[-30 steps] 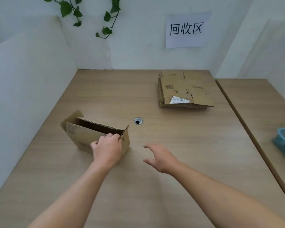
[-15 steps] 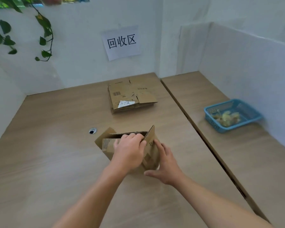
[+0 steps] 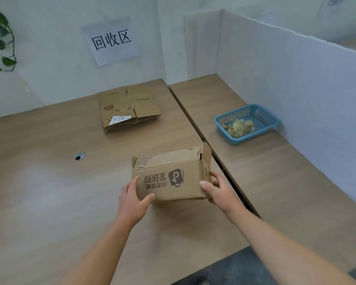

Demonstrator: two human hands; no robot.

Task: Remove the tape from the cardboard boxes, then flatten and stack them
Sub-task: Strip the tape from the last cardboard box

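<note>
Near the worktop's point(image 3: 49, 192) right edge, my left hand point(image 3: 134, 197) and right hand point(image 3: 218, 190) now clasp opposite ends of the cardboard box point(image 3: 168, 173), newly turned over, seemingly ready to flatten.

Small printed cardboard box point(image 3: 171, 177) on its side, end flaps open; flattened boxes point(image 3: 127, 109) stacked at rear of bench point(image 3: 39, 192)

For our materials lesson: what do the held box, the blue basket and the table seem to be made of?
Box: brown corrugated cardboard, matt; fluted edge shows along its top flap.
Basket: probably blue plastic; moulded mesh walls.
Table: wood-grain top with faint sheen, likely laminate rather than solid wood.
</note>
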